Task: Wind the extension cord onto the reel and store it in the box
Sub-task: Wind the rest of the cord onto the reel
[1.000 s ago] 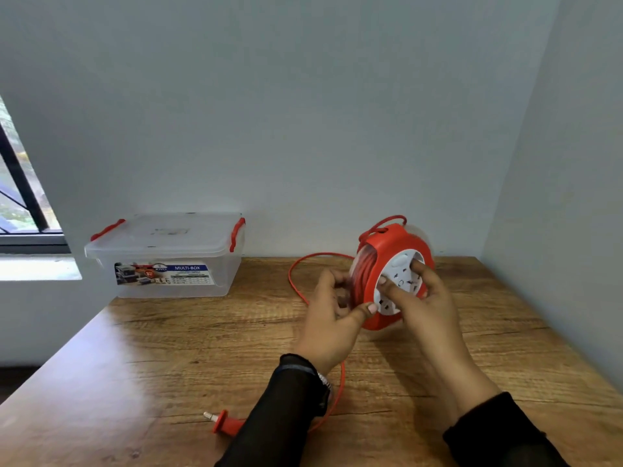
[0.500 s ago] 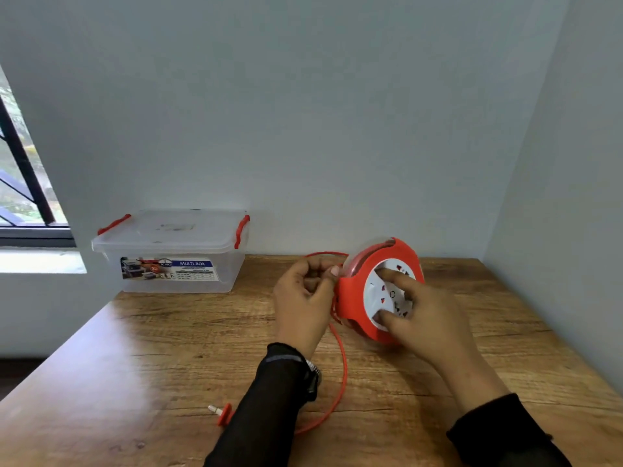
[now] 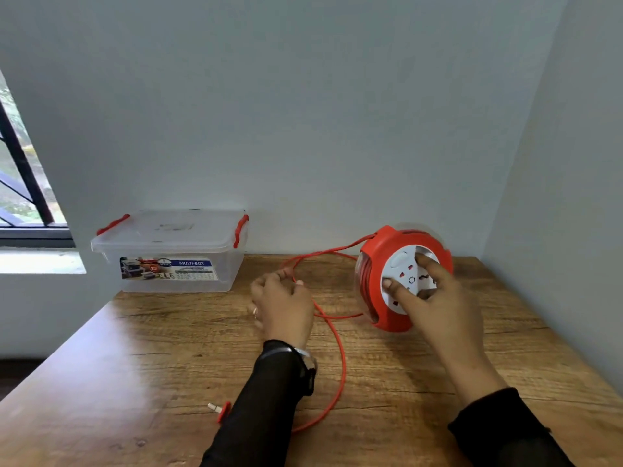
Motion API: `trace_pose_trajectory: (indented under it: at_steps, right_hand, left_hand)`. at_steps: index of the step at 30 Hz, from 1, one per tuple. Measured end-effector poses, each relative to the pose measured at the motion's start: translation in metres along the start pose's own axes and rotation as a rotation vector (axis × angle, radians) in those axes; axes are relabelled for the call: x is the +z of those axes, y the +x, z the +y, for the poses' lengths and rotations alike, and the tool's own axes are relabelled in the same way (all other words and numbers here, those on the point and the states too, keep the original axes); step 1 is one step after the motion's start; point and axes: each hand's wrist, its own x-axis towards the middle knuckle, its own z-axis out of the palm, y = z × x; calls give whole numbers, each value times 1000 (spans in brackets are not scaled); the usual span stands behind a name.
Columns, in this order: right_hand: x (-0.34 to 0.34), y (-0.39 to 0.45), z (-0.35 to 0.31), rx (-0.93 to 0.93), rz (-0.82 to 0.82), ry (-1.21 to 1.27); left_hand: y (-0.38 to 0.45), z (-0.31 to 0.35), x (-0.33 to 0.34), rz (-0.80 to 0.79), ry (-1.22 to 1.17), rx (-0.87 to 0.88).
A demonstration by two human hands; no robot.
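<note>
A red cord reel [image 3: 387,264] with a white socket face stands on edge on the wooden table [image 3: 168,358] at the right. My right hand [image 3: 435,298] grips its white face, fingers spread over the sockets. My left hand [image 3: 283,305] pinches the red cord [image 3: 340,358] left of the reel. From there the cord loops toward the wall and into the reel's top, and trails toward me to the red plug [image 3: 220,410] beside my left sleeve. A clear plastic box [image 3: 172,254] with a shut lid and red latches sits at the back left.
Grey walls close the table at the back and the right. A window [image 3: 23,183] with a dark frame and a sill lies at the far left. The table's left edge drops off toward the floor.
My left hand has drawn the cord leftward, away from the reel. The reel and my right hand have shifted right. The plug has slid a little along the table.
</note>
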Motion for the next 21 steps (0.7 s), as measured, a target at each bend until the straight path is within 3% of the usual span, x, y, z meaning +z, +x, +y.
trace_pose_trajectory:
  at_steps: [2, 4, 5, 8, 10, 15, 21]
  right_hand:
    - [1, 0, 1, 11, 6, 4]
    - [3, -1, 1, 17, 5, 12]
    - [4, -1, 1, 17, 6, 17]
    - [3, -1, -2, 16, 9, 22]
    - [2, -1, -4, 15, 14, 7]
    - [0, -4, -8, 6, 34, 21]
    - [3, -12, -18, -3, 13, 98]
  left_hand:
    - [-7, 3, -1, 99, 191, 173]
    - [-18, 11, -3, 111, 35, 448]
    - [-24, 15, -4, 33, -51, 513]
    - [-38, 19, 2, -268, -108, 393]
    - [-43, 15, 10, -364, -31, 308]
    - [-44, 3, 21, -488, -112, 116]
    - [-43, 0, 24, -490, -242, 166]
